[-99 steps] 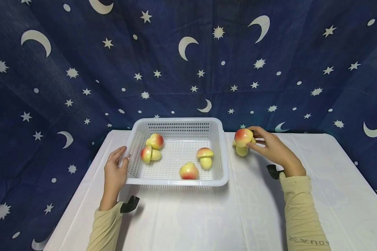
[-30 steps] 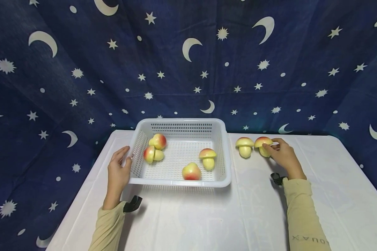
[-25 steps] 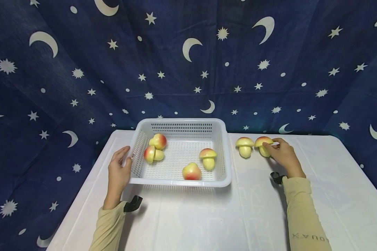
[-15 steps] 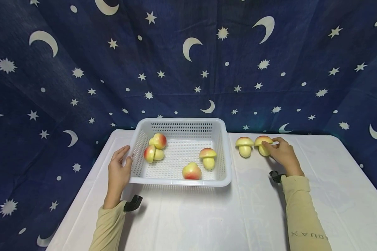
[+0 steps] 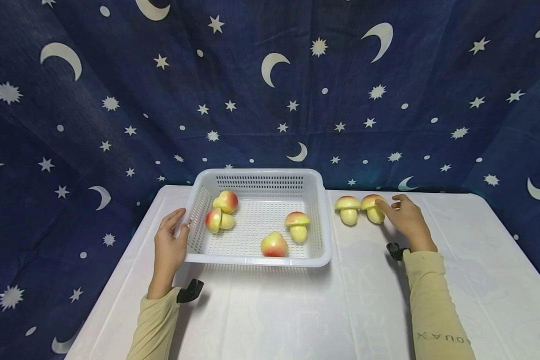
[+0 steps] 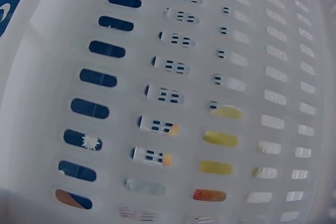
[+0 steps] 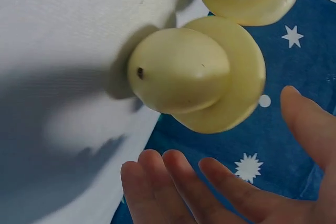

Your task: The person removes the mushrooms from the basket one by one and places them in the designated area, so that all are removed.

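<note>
My right hand (image 5: 405, 220) is just right of a toy mushroom (image 5: 375, 214) with a red-and-yellow cap and pale yellow stem. In the right wrist view its fingers (image 7: 181, 174) are spread apart from that mushroom, with nothing in them. A second matching mushroom (image 5: 348, 216) lies close on its left, the caps side by side on the white table. My left hand (image 5: 170, 245) rests at the left side of a white perforated plastic basket (image 5: 256, 261), fingers near its rim. The basket's slotted wall (image 6: 199, 93) fills the left wrist view, which hides most of the hand.
Inside the basket lie several more mushrooms: a pair at the left, one mushroom (image 5: 298, 227) at the right and another (image 5: 274, 245) near the front wall. A dark blue curtain (image 5: 270, 100) with moons and stars hangs behind the table (image 5: 270, 315).
The right hand set a mushroom down right of another, then nudged it leftward so both shifted slightly left. Its fingers have since come off it. Left hand and basket keep their places.
</note>
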Motion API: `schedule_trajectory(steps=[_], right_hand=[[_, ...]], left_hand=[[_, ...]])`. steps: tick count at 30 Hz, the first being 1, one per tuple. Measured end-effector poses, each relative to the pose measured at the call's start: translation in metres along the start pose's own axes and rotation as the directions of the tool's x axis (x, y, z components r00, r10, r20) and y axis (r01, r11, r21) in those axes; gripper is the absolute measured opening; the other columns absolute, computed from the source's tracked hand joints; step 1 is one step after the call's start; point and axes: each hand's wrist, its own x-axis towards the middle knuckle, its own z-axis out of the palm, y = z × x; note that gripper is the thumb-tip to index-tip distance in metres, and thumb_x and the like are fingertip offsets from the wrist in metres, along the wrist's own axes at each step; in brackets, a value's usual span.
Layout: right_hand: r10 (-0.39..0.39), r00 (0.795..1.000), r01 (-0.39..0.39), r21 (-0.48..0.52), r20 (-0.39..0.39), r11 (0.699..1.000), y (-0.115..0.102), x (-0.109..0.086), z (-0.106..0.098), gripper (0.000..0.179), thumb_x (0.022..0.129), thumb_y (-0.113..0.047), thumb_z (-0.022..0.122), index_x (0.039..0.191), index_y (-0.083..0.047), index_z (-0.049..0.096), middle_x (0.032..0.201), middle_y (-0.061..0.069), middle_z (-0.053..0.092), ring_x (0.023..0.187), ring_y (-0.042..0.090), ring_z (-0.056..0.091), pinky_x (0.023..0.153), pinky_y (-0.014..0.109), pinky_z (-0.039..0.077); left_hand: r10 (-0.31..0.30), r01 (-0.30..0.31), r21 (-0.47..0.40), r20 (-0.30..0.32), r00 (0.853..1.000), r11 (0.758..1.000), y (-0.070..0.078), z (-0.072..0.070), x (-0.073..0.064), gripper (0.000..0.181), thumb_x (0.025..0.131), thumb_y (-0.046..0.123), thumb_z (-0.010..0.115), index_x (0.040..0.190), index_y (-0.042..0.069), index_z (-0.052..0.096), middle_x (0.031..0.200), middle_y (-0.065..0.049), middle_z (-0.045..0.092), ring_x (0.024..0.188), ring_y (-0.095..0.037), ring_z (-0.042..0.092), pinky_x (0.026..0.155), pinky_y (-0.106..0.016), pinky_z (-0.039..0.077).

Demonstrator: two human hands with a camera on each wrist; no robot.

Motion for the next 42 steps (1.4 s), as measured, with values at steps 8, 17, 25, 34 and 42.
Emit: schedule_trajectory(steps=[8, 17, 25, 34, 42], right_hand=[[-0.044, 0.998, 0.043, -0.018, -0.053, 0.999, -0.014, -0.004, -0.004, 0.082, 0.100, -0.052, 0.046, 0.141, 0.019, 0.033, 0.135, 0.041, 0.044, 0.124, 0.054, 0.045, 0.099, 0.065, 0.043], [-0.094, 0.994, 0.094, -0.010, -0.056, 0.996, -0.040, -0.008, -0.002, 0.072, 0.101, -0.039, 0.052, 0.141, 0.018, 0.035, 0.135, 0.039, 0.044, 0.124, 0.052, 0.045, 0.099, 0.064, 0.044], [-0.137, 0.990, 0.136, -0.021, -0.025, 0.990, -0.060, -0.010, 0.004, 0.066, 0.101, -0.033, 0.052, 0.143, 0.015, 0.035, 0.137, 0.036, 0.043, 0.123, 0.050, 0.048, 0.100, 0.061, 0.044], [-0.215, 0.977, 0.215, -0.044, -0.004, 0.976, -0.089, -0.016, 0.004, 0.058, 0.101, -0.027, 0.053, 0.144, 0.010, 0.037, 0.138, 0.031, 0.043, 0.123, 0.046, 0.049, 0.101, 0.059, 0.044], [-0.257, 0.966, 0.257, -0.030, 0.011, 0.966, -0.111, -0.022, 0.008, 0.053, 0.101, -0.020, 0.052, 0.144, 0.007, 0.039, 0.140, 0.029, 0.043, 0.127, 0.045, 0.049, 0.104, 0.058, 0.043]], left_hand=[[-0.005, 0.005, 0.005, 0.004, 1.000, 1.000, 0.000, -0.001, -0.001, 0.044, 0.096, -0.003, 0.048, 0.139, -0.004, 0.053, 0.147, -0.017, 0.048, 0.141, -0.035, 0.040, 0.117, -0.052, 0.032], [-0.014, 0.014, 0.009, 0.009, 1.000, 1.000, 0.000, 0.000, 0.000, 0.044, 0.096, -0.003, 0.047, 0.140, -0.003, 0.053, 0.147, -0.017, 0.047, 0.142, -0.035, 0.040, 0.117, -0.052, 0.031], [-0.015, 0.015, 0.003, 0.010, 1.000, 1.000, 0.000, 0.001, 0.000, 0.044, 0.096, -0.003, 0.048, 0.140, -0.003, 0.053, 0.147, -0.017, 0.047, 0.141, -0.035, 0.040, 0.117, -0.053, 0.031], [-0.006, 0.006, 0.009, 0.004, 1.000, 1.000, -0.001, -0.001, -0.001, 0.044, 0.096, -0.004, 0.048, 0.139, -0.003, 0.053, 0.147, -0.018, 0.048, 0.141, -0.036, 0.040, 0.117, -0.053, 0.032], [0.004, -0.004, -0.005, 0.005, 1.000, 1.000, 0.001, -0.001, 0.000, 0.044, 0.095, -0.005, 0.048, 0.138, -0.005, 0.053, 0.146, -0.019, 0.048, 0.141, -0.036, 0.040, 0.117, -0.053, 0.031]])
